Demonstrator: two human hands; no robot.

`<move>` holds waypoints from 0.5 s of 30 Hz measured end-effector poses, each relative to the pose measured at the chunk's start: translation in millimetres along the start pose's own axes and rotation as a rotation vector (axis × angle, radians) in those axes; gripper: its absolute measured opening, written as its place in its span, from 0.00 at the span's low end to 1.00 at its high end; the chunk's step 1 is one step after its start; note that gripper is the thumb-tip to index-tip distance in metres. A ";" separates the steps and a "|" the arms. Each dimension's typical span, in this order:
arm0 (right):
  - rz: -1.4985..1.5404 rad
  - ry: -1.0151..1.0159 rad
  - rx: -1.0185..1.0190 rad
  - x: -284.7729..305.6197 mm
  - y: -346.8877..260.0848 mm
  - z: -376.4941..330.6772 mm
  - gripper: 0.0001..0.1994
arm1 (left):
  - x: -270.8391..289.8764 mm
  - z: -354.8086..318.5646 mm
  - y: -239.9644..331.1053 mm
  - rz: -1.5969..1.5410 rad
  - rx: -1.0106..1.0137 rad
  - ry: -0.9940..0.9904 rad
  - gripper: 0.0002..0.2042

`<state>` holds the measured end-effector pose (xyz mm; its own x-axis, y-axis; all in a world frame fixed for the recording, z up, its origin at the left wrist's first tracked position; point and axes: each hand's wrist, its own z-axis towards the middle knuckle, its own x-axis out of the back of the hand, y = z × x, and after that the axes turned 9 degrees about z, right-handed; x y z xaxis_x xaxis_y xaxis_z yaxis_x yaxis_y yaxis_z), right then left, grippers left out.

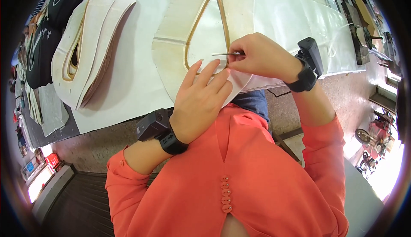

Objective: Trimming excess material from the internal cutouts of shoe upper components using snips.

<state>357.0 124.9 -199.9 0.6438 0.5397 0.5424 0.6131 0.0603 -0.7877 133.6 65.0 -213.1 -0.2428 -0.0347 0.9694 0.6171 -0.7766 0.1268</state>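
Right hand [257,57] pinches thin metal scissors [227,54] over the cream fabric collar piece with tan trim [195,35], mid-table. Left hand [201,97] lies flat, open, fingertips near the blades: one slip nicks them or the trim.

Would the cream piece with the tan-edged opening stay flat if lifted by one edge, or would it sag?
The cream piece would probably sag: it looks thin, and its near edge already droops off the table under the left hand. It seems light, so a push would likely slide it.
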 end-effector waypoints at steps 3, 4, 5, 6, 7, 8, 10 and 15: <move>0.000 0.015 0.035 5.4 -1.5 1.6 0.10 | -0.6 -2.2 0.3 -0.020 0.016 0.027 0.06; -0.028 0.057 0.043 6.8 -1.5 2.2 0.10 | -1.5 -2.2 0.8 -0.029 0.021 0.034 0.06; -0.027 0.057 0.043 8.1 -1.6 3.3 0.10 | -3.4 -2.4 1.5 -0.029 0.021 0.033 0.06; -0.031 0.041 0.021 9.4 -2.8 5.1 0.11 | -5.8 -2.7 2.3 -0.030 0.030 0.051 0.06; -0.035 0.026 -0.001 10.2 -3.6 6.1 0.11 | -7.1 -2.8 2.8 -0.031 0.040 0.069 0.06; -0.037 0.026 -0.002 10.0 -4.2 5.7 0.11 | -7.2 -2.8 3.0 -0.032 0.040 0.071 0.06; -0.039 0.026 -0.051 6.4 -5.2 3.8 0.12 | -7.0 -4.5 3.2 -0.033 0.037 0.066 0.07; -0.033 -0.006 -0.065 -2.1 -9.0 2.2 0.11 | -1.3 -7.4 0.7 -0.023 0.010 0.019 0.08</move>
<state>349.1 125.1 -194.6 0.6203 0.5432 0.5659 0.6624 0.0236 -0.7488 128.8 59.9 -215.8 -0.2714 -0.0286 0.9620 0.6182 -0.7713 0.1514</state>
